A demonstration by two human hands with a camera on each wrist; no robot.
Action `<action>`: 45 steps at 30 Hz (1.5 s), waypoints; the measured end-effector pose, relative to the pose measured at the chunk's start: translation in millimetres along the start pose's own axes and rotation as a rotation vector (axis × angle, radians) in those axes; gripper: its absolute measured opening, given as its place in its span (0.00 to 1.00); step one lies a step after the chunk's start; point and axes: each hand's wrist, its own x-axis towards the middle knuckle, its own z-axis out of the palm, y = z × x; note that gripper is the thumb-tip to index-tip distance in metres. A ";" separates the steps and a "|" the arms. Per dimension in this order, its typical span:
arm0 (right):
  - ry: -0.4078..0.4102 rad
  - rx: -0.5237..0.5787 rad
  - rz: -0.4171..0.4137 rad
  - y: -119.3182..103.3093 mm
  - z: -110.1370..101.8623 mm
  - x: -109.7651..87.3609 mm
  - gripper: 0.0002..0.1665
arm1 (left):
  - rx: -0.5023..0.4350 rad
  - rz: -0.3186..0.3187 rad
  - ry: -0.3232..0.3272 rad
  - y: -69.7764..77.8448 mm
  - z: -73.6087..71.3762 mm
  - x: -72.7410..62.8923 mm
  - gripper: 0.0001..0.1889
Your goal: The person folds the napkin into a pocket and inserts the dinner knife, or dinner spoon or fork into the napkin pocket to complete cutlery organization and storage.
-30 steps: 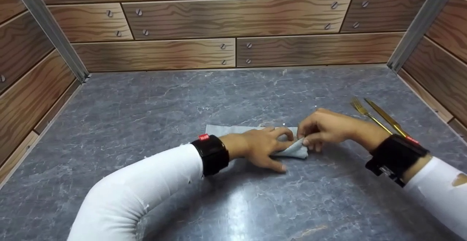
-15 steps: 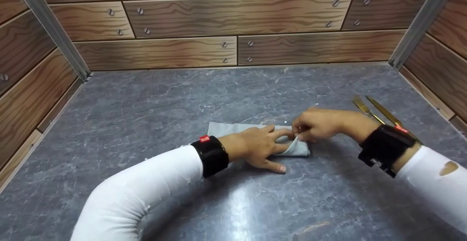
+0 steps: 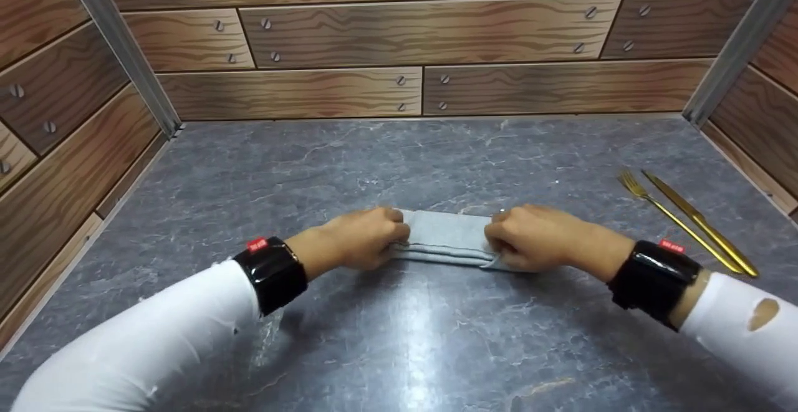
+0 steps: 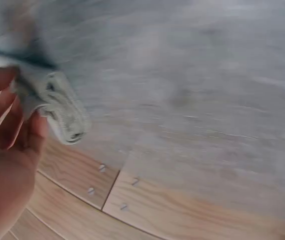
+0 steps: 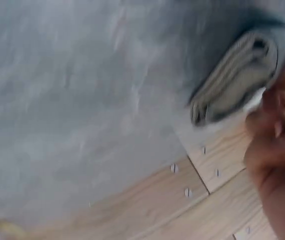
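A pale blue-grey cloth napkin [image 3: 446,230], folded into a narrow layered strip, lies across the middle of the grey marbled table. My left hand [image 3: 368,237] grips its left end with curled fingers. At the right end, my right hand [image 3: 536,237] pinches the napkin, and a small flap sticks out at the near edge beside it. In the left wrist view the napkin's end [image 4: 67,112] shows rolled layers between thumb and fingers. The right wrist view shows similar stacked layers at the other end [image 5: 232,80], next to the fingertips.
A gold fork [image 3: 673,222] and a gold knife [image 3: 701,219] lie side by side on the table to the right, beyond the right wristband. Wood-patterned walls [image 3: 324,32] enclose the table at the back and both sides.
My left hand has gone from lying spread on the napkin to gripping its left end. My right hand has let the lifted corner down and holds the right end. The head view has shifted slightly.
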 end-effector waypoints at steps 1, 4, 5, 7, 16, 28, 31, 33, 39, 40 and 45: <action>0.009 0.029 -0.021 -2.0 0.2 1.1 0.09 | 0.028 -0.009 -0.021 9.2 -9.4 -3.8 0.05; 0.015 0.056 -0.068 -4.3 1.4 4.5 0.12 | 0.115 0.013 -0.055 24.5 -25.6 -7.2 0.06; 0.017 0.038 -0.087 -4.5 1.7 5.3 0.14 | 0.139 0.019 -0.058 27.2 -28.9 -7.9 0.07; 0.016 -0.027 -0.136 -7.1 1.8 7.3 0.16 | 0.188 0.023 -0.063 30.6 -33.5 -9.7 0.09; 0.208 -0.514 -0.412 -19.4 20.3 11.3 0.18 | 0.435 0.082 0.023 25.5 -29.8 -24.6 0.11; 0.034 0.111 -0.243 12.4 27.5 0.5 0.07 | 0.325 0.354 0.367 2.4 -10.3 -52.5 0.07; -0.110 0.381 -0.124 24.4 15.2 3.5 0.03 | 0.077 0.235 0.407 -9.6 1.9 -61.5 0.03; -0.178 0.484 -0.033 28.2 7.8 5.7 0.02 | -0.101 0.078 0.425 -30.5 23.7 -59.6 0.03; -0.104 0.440 0.093 37.2 14.1 9.5 0.21 | -0.328 -0.354 0.347 -77.2 53.2 -20.1 0.15; -0.081 0.406 0.106 40.3 17.1 9.9 0.26 | -0.352 -0.405 0.264 -75.4 45.0 -15.5 0.18; -0.123 0.340 0.199 58.7 26.1 9.7 0.53 | -0.477 -0.542 -0.197 -47.0 -18.3 -12.1 0.24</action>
